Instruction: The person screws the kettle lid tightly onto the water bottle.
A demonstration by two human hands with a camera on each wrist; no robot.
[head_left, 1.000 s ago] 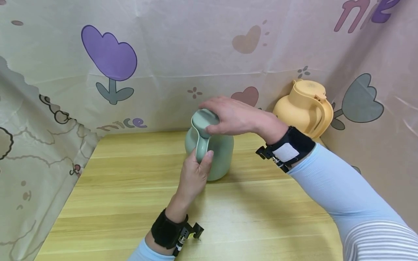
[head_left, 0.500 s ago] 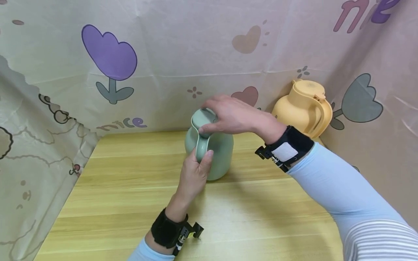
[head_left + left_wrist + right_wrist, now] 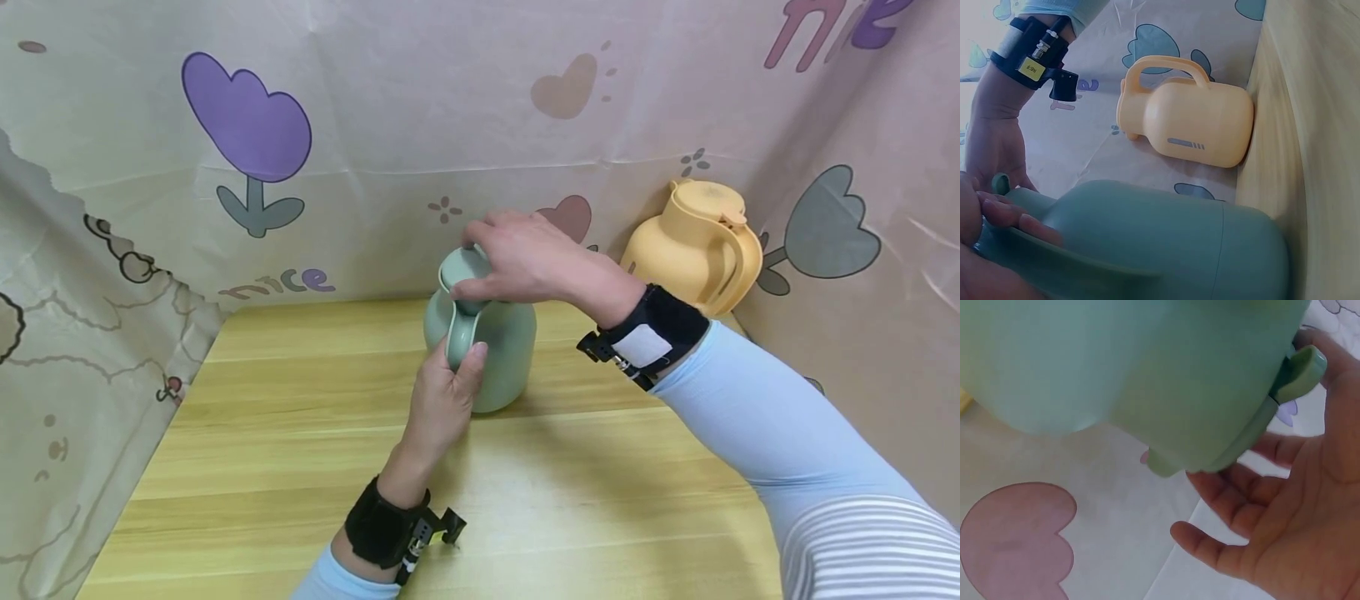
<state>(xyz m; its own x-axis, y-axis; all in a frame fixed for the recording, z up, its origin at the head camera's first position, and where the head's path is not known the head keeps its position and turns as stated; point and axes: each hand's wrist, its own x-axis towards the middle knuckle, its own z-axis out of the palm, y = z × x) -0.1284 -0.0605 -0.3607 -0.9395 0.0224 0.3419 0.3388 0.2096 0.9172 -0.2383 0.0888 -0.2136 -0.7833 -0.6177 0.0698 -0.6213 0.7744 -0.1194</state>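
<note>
A pale green thermos jug (image 3: 510,358) stands upright on the wooden table. My left hand (image 3: 442,396) grips its handle (image 3: 461,333), thumb on top; the left wrist view shows curled fingers (image 3: 1007,212) between handle and jug neck. Over the top, my right hand (image 3: 525,258) holds the round lid (image 3: 461,268), thumb on the near side and fingers towards the far side. From below, the right wrist view shows its fingertips (image 3: 1216,487) at the lid's edge, with the little finger apart from it. Part of the lid is hidden under the right hand.
A yellow thermos jug (image 3: 675,250) with a handle stands at the table's back right corner. Printed cloth (image 3: 390,100) hangs behind the wooden table (image 3: 300,433) and along both sides. A black strap with a small camera (image 3: 656,333) sits on my right wrist.
My right hand has shifted slightly left over the lid, its thumb ending nearer the lid's left side. The left hand keeps its grip on the handle, and the jug stays in place.
</note>
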